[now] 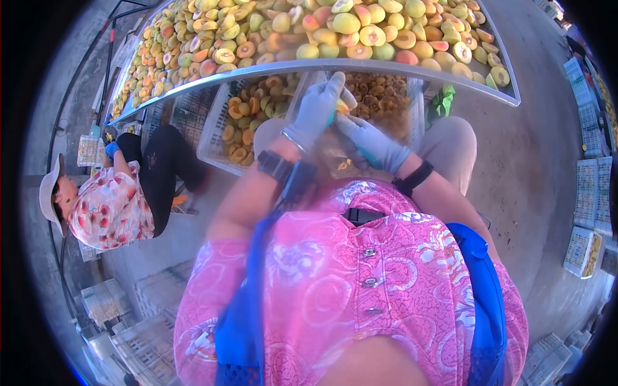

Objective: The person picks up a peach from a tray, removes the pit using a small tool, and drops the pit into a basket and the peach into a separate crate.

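My left hand (315, 112), in a pale glove, is closed with its thumb raised around a yellow-orange piece of fruit (343, 107), perhaps peach or apricot, mostly hidden by the fingers. Close beside it, my right hand (375, 143), also gloved, has its fingers pressed together near the same fruit; what they grip is hidden and blurred. Just ahead, a metal-rimmed table (257, 69) bears many halved and whole peach-like fruits (346, 23). Below the hands' level stands a white crate (209, 138) of fruit halves, and right of it a container of brown pits (380, 96).
At the left a person (106, 206) in a hat and blue gloves sits beside the table. White crates (586, 251) line the right side, and more crates (138, 341) stand behind at the lower left. A green bag (441, 101) lies under the table's right part.
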Action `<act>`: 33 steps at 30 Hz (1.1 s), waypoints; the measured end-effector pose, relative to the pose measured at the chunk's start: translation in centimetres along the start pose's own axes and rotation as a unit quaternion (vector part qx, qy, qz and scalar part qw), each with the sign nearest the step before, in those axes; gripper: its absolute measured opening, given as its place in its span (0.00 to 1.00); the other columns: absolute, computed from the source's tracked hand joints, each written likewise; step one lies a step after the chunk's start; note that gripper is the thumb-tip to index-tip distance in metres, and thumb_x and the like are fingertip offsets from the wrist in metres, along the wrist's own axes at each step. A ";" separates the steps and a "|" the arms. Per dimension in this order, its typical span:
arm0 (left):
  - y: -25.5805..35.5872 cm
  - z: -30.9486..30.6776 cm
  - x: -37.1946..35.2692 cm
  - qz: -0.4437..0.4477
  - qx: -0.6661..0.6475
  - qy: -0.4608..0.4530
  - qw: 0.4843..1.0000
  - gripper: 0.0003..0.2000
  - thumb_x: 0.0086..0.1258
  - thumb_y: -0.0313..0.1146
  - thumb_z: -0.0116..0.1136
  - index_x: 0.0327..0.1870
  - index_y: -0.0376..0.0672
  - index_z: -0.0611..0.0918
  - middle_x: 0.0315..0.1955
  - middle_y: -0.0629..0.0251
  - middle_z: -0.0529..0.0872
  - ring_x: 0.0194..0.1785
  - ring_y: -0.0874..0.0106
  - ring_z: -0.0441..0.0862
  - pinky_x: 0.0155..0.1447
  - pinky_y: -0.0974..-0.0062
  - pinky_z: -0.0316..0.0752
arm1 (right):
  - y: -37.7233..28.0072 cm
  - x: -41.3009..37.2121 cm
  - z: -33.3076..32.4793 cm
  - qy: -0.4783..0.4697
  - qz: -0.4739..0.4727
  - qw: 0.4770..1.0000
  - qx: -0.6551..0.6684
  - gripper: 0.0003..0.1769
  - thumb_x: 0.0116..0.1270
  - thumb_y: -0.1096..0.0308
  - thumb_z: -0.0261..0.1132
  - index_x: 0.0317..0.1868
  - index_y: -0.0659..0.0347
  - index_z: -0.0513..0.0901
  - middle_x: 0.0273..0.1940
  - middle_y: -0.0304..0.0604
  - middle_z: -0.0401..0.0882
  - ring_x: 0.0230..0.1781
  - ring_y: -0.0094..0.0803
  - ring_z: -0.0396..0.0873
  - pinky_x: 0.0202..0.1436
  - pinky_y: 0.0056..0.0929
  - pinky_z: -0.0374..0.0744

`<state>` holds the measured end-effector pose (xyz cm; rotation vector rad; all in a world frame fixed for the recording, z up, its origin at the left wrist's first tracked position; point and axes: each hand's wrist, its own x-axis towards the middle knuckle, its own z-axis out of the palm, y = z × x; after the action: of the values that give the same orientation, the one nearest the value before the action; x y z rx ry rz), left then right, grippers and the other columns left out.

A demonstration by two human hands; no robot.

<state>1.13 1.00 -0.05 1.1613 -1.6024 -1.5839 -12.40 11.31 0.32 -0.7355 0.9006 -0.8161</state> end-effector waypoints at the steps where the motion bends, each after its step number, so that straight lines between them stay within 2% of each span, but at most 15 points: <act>1: 0.5 0.0 -0.2 -0.012 -0.049 -0.017 0.999 0.27 0.74 0.56 0.52 0.31 0.35 0.83 0.26 0.59 0.86 0.27 0.73 0.82 0.33 0.78 0.77 | 0.0 0.1 -0.2 -0.027 0.023 0.998 0.044 0.16 0.76 0.45 0.51 0.41 0.47 0.72 0.20 0.24 0.63 0.12 0.15 0.56 0.14 0.16 0.53; 2: 0.7 0.0 -0.3 -0.024 -0.098 -0.033 0.994 0.28 0.74 0.56 0.52 0.30 0.35 0.83 0.25 0.60 0.85 0.27 0.74 0.82 0.33 0.78 0.77 | 0.1 0.2 -0.4 -0.053 0.046 0.994 0.088 0.16 0.76 0.45 0.52 0.40 0.47 0.72 0.20 0.24 0.62 0.12 0.14 0.56 0.13 0.16 0.52; 6: 0.5 0.0 -0.7 -0.028 -0.119 -0.041 0.992 0.28 0.74 0.56 0.52 0.28 0.35 0.84 0.24 0.61 0.85 0.27 0.74 0.82 0.33 0.80 0.77 | 0.4 0.7 -1.7 -0.130 0.109 0.973 0.157 0.15 0.76 0.45 0.52 0.39 0.46 0.71 0.19 0.22 0.58 0.11 0.13 0.53 0.13 0.16 0.50; 8: 0.4 0.2 -0.8 -0.005 0.052 -0.024 0.998 0.29 0.76 0.55 0.46 0.25 0.38 0.83 0.24 0.62 0.84 0.30 0.73 0.80 0.39 0.77 0.74 | 1.1 1.2 -2.0 -0.204 0.120 0.947 0.218 0.16 0.76 0.44 0.51 0.39 0.45 0.71 0.18 0.20 0.54 0.11 0.13 0.50 0.13 0.16 0.47; 12: -0.1 0.3 0.1 -0.012 0.036 -0.021 0.999 0.29 0.76 0.56 0.46 0.24 0.39 0.83 0.24 0.62 0.84 0.30 0.73 0.81 0.39 0.77 0.75 | 1.0 1.2 -1.9 -0.162 0.117 0.957 0.211 0.17 0.76 0.44 0.51 0.40 0.46 0.71 0.18 0.20 0.53 0.10 0.13 0.48 0.12 0.16 0.46; 14: 0.1 0.4 0.0 -0.035 -0.093 -0.073 0.992 0.28 0.73 0.58 0.52 0.31 0.36 0.83 0.25 0.60 0.84 0.28 0.72 0.81 0.33 0.79 0.76 | 1.2 1.0 -2.6 -0.203 0.118 0.942 0.240 0.17 0.78 0.46 0.49 0.41 0.49 0.71 0.18 0.21 0.53 0.10 0.13 0.48 0.11 0.17 0.46; 18: 0.1 0.9 0.0 -0.069 -0.201 -0.142 0.967 0.27 0.71 0.61 0.53 0.33 0.39 0.81 0.26 0.61 0.83 0.29 0.71 0.81 0.34 0.76 0.77 | 1.0 0.7 -3.4 -0.292 0.104 0.905 0.292 0.17 0.79 0.49 0.48 0.42 0.53 0.71 0.18 0.22 0.53 0.09 0.12 0.48 0.09 0.17 0.46; 21: 0.7 1.9 -0.5 -0.106 -0.303 -0.100 0.942 0.25 0.69 0.62 0.54 0.35 0.43 0.80 0.29 0.61 0.83 0.32 0.68 0.82 0.34 0.72 0.78 | 0.8 0.7 -3.4 -0.273 0.101 0.901 0.322 0.17 0.80 0.50 0.47 0.43 0.54 0.71 0.18 0.22 0.53 0.08 0.12 0.48 0.08 0.16 0.47; 23: 1.0 2.4 -0.9 -0.108 -0.391 -0.073 0.911 0.23 0.69 0.61 0.55 0.36 0.46 0.79 0.32 0.61 0.83 0.34 0.65 0.82 0.36 0.68 0.79 | 1.0 1.1 -3.7 -0.351 0.103 0.853 0.371 0.17 0.80 0.50 0.47 0.43 0.54 0.71 0.17 0.23 0.52 0.08 0.11 0.48 0.08 0.16 0.47; 27: -0.9 2.2 -0.4 -0.065 -0.466 -0.051 0.881 0.22 0.70 0.60 0.54 0.38 0.47 0.79 0.35 0.61 0.83 0.37 0.62 0.82 0.40 0.62 0.81 | 1.0 1.5 -3.4 -0.341 0.108 0.855 0.374 0.17 0.80 0.50 0.47 0.43 0.54 0.71 0.18 0.23 0.53 0.09 0.11 0.48 0.08 0.15 0.48; 29: -0.6 1.9 -0.6 -0.084 -0.491 0.039 0.866 0.24 0.74 0.60 0.48 0.33 0.45 0.77 0.34 0.61 0.82 0.41 0.63 0.81 0.48 0.60 0.80 | 0.8 1.7 -2.8 -0.308 0.109 0.875 0.356 0.18 0.80 0.50 0.47 0.43 0.55 0.71 0.19 0.23 0.54 0.10 0.11 0.50 0.09 0.15 0.50; 30: -3.5 0.9 0.8 -0.081 -0.495 0.042 0.864 0.24 0.74 0.60 0.48 0.33 0.45 0.77 0.34 0.61 0.82 0.41 0.63 0.81 0.48 0.60 0.80 | 0.9 1.9 -2.6 -0.308 0.114 0.877 0.352 0.18 0.80 0.50 0.47 0.43 0.55 0.71 0.19 0.23 0.54 0.10 0.11 0.50 0.09 0.15 0.50; 31: -8.7 -0.7 3.4 0.079 -0.392 0.052 0.915 0.24 0.74 0.59 0.47 0.35 0.44 0.78 0.35 0.61 0.82 0.42 0.63 0.81 0.49 0.62 0.80 | 1.1 2.0 -2.7 -0.314 0.101 0.876 0.351 0.18 0.79 0.50 0.49 0.44 0.56 0.72 0.20 0.23 0.56 0.10 0.12 0.51 0.10 0.14 0.52; 32: -11.5 -2.1 4.8 0.237 -0.273 0.062 0.930 0.24 0.75 0.59 0.47 0.36 0.44 0.78 0.37 0.61 0.83 0.42 0.64 0.81 0.49 0.63 0.80 | 1.2 2.1 -2.6 -0.321 0.087 0.876 0.349 0.18 0.79 0.50 0.50 0.45 0.56 0.73 0.20 0.23 0.58 0.11 0.12 0.53 0.11 0.14 0.53; 33: -9.5 -3.4 3.8 0.239 -0.277 0.064 0.928 0.24 0.75 0.59 0.47 0.36 0.44 0.78 0.37 0.61 0.83 0.42 0.64 0.81 0.49 0.63 0.80 | 0.9 2.2 -2.3 -0.319 0.090 0.878 0.345 0.18 0.79 0.50 0.50 0.45 0.56 0.73 0.20 0.23 0.58 0.11 0.12 0.53 0.11 0.14 0.53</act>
<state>4.09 -2.98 -9.60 0.5073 -1.1228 -1.4523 -13.36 9.41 -2.28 -0.2389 0.0447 -0.6022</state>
